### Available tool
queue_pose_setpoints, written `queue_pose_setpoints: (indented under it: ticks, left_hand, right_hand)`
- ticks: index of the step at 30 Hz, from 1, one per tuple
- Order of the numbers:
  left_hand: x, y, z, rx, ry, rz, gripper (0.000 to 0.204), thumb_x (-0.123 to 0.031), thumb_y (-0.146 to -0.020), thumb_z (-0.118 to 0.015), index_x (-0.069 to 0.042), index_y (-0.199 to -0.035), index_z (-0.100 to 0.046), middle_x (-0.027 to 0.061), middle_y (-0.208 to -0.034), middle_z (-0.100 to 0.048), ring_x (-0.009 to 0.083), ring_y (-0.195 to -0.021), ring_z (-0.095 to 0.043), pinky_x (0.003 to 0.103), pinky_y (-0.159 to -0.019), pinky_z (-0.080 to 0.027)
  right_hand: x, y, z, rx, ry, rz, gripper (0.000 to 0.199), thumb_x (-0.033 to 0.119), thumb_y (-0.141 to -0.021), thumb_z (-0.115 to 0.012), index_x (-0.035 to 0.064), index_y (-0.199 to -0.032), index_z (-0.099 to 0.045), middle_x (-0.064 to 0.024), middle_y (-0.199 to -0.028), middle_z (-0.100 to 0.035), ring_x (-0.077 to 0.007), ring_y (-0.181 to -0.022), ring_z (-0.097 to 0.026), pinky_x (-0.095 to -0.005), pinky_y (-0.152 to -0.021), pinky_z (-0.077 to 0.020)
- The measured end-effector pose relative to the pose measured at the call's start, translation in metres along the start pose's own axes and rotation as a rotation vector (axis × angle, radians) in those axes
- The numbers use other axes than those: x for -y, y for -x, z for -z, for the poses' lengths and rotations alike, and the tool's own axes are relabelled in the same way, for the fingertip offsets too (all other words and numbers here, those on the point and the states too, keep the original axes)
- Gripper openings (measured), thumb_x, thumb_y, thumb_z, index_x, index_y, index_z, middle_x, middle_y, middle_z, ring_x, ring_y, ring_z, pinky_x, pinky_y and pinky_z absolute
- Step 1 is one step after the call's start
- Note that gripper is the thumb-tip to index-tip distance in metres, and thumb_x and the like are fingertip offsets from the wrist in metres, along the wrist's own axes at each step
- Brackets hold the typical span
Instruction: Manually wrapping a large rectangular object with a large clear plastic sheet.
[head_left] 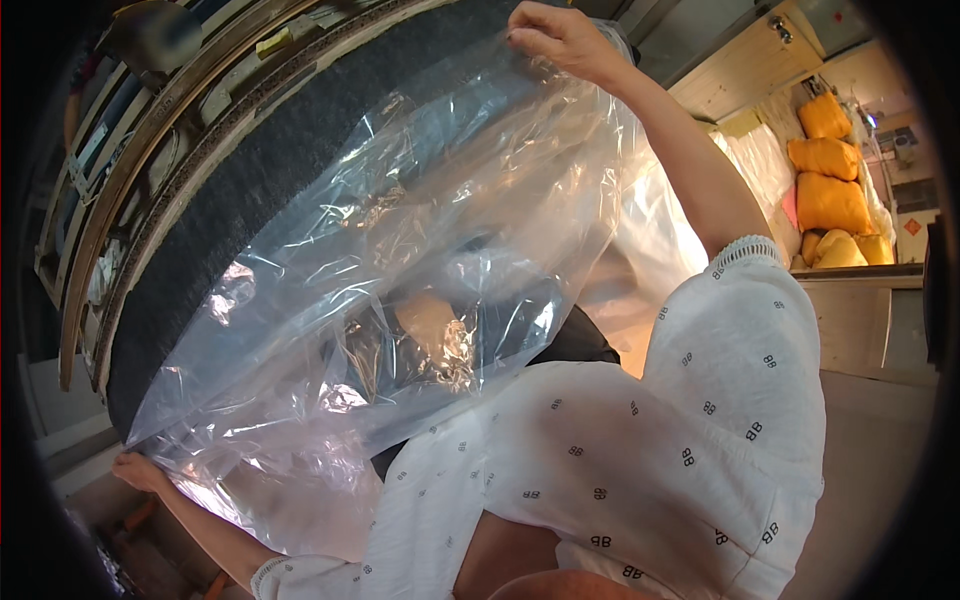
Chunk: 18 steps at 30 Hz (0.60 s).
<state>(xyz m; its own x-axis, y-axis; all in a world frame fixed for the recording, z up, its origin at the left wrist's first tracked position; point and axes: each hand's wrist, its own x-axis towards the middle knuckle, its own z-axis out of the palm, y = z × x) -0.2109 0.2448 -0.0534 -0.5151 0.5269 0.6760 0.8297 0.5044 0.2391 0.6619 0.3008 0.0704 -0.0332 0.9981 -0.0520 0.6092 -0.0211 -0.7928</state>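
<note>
We hold large clear plastic bag [400, 270] stretched wide over dark grey felt-topped table [250, 200]. Left hand [140, 470] pinches near-left corner, right hand [560, 40] pinches far edge, fingers clamped. Step looks like spreading; next needs even tension, 2 grips firm.

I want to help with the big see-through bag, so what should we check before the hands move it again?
1. Left hand grips the lower corner of the clear plastic bag: ok.
2. Right hand pinches the bag's upper edge: ok.
3. Bag spread between both hands: ok, though still wrinkled.
4. Bag free of tears: cannot tell, glare hides parts of it.
5. Dark grey padded surface lies beneath the bag: ok.
6. Yellow sacks stand well away from the bag: ok.
</note>
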Motion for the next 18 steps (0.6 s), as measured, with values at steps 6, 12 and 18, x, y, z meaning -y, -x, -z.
queue_pose_setpoints:
  ticks: [6,12,18]
  left_hand:
    - [0.027,-0.015,-0.005,-0.042,-0.086,-0.005,0.033,-0.026,-0.084,-0.043,0.002,-0.098,-0.055,0.0223,-0.097,-0.056,0.0372,-0.091,-0.054,0.043,-0.077,-0.042]
    - [0.025,-0.02,0.045,0.158,0.798,0.587,0.026,-0.021,-0.082,-0.055,-0.002,-0.1,-0.06,0.0137,-0.098,-0.06,0.0232,-0.088,-0.057,0.033,-0.077,-0.045]
    - [0.063,-0.021,0.126,0.331,0.955,0.542,0.035,-0.024,-0.082,-0.062,-0.005,-0.11,-0.054,0.0068,-0.108,-0.057,0.0166,-0.099,-0.052,0.028,-0.082,-0.043]
  right_hand:
    - [-0.066,0.012,0.009,-0.04,0.115,0.015,0.015,0.023,-0.083,-0.058,0.0081,-0.085,-0.056,0.0049,-0.061,-0.044,-0.003,-0.053,-0.036,-0.0186,-0.048,-0.0303]
    - [-0.081,0.012,-0.02,-0.284,0.206,0.168,0.017,0.022,-0.075,-0.061,0.0067,-0.082,-0.061,-0.0034,-0.063,-0.055,-0.0132,-0.057,-0.051,-0.0277,-0.056,-0.0415]
    - [-0.094,0.003,-0.011,-0.317,0.345,0.419,0.014,0.019,-0.077,-0.061,0.0061,-0.083,-0.06,-0.0024,-0.069,-0.056,-0.0134,-0.065,-0.053,-0.0263,-0.061,-0.0419]
